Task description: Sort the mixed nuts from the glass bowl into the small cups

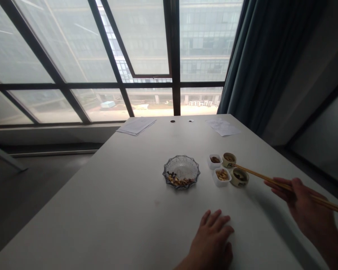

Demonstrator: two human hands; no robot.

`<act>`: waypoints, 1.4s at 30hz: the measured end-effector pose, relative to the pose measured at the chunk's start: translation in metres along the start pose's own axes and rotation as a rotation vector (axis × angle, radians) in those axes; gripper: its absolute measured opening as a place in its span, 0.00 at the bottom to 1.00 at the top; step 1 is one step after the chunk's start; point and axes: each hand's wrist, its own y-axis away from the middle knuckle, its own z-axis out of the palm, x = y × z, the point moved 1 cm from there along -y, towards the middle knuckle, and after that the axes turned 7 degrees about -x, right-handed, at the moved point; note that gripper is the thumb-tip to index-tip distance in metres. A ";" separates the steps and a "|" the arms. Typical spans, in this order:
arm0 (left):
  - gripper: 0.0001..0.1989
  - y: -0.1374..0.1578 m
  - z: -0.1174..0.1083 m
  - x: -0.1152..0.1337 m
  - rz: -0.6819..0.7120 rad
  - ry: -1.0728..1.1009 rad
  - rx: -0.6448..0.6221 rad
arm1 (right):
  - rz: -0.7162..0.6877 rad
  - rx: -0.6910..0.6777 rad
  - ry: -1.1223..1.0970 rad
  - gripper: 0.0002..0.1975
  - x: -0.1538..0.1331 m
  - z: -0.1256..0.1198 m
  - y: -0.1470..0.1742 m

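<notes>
In the head view, I see my right hand (310,208) gripping chopsticks (256,174), tips by the back round cup (225,164). My left hand (212,237) rests loose on the table (115,210), right of the glass bowl (190,168).

The scene is recorded by 1 head-worn camera. Mounting position: above, behind and to the left of the grip of the right hand (308,210) on the chopsticks (259,175). Orientation: forward along the white table (101,210), inclined downward. Range: the 2 hands are nearest to the lens (the left hand (212,240), left of the grip, enters at the bottom edge); the glass bowl (186,165), ahead and left of the grip, lies at middle range. The field is wide: far ahead of the grip it includes the window (202,48) and the dark curtain (250,67). The grip falls near the right border.
</notes>
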 end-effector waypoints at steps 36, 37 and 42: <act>0.16 0.000 -0.001 0.003 -0.012 -0.018 0.013 | 0.004 -0.438 0.107 0.26 -0.001 0.093 0.031; 0.16 0.000 -0.002 0.003 -0.008 -0.014 0.012 | 0.001 -0.471 0.091 0.26 0.001 0.109 0.031; 0.16 -0.001 0.002 0.001 -0.004 -0.003 0.026 | 0.009 -0.612 0.036 0.28 0.027 0.174 0.028</act>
